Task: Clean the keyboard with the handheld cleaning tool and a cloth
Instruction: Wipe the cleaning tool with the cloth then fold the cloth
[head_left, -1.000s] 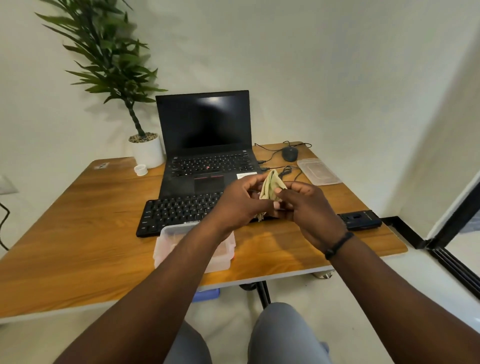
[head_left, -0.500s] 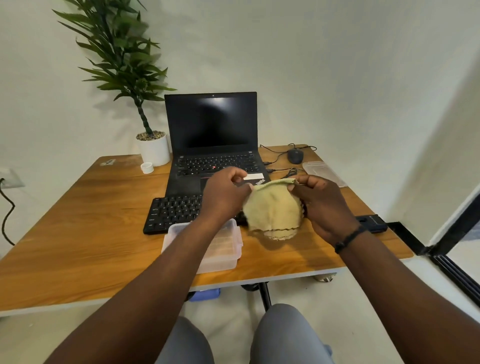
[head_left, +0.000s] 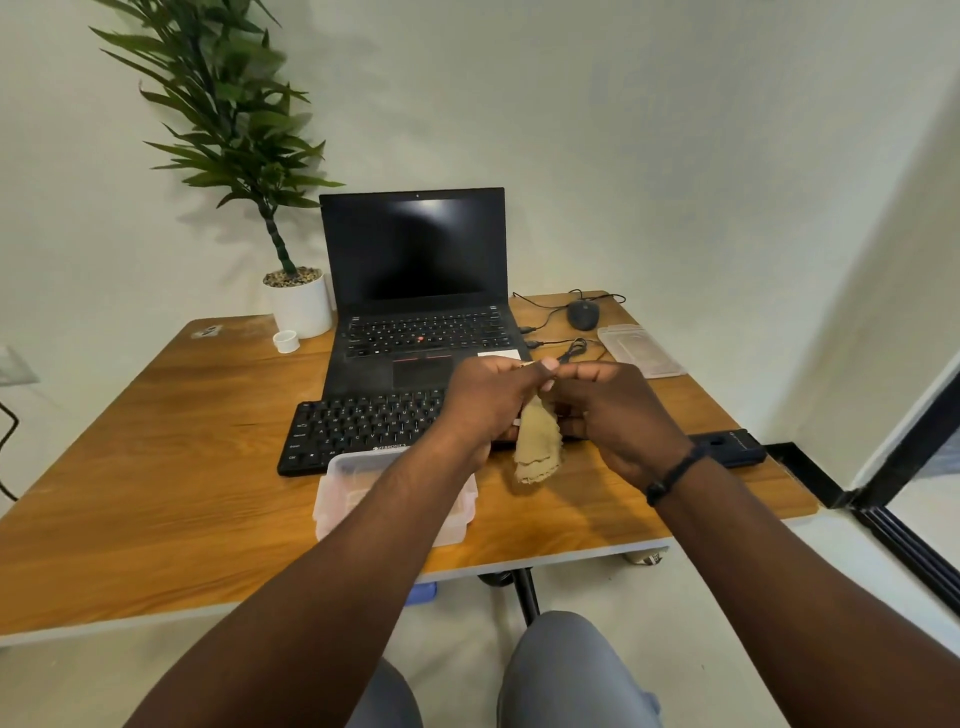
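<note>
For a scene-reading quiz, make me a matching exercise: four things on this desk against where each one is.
Things:
1. pale yellow cloth
2. clear plastic container
3. black computer mouse
4. small white cap

Places:
A. beside the white plant pot
B. pinched between both hands, left and right
C. right of the open black laptop
D. at the desk's near edge, before the black keyboard

Pairs: 1-B, 2-D, 3-C, 4-A

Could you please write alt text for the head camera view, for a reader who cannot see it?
A person's left hand and right hand pinch a folded tan cloth above a black keyboard on a wooden desk. Behind it stands an open laptop beside a potted plant.
</note>
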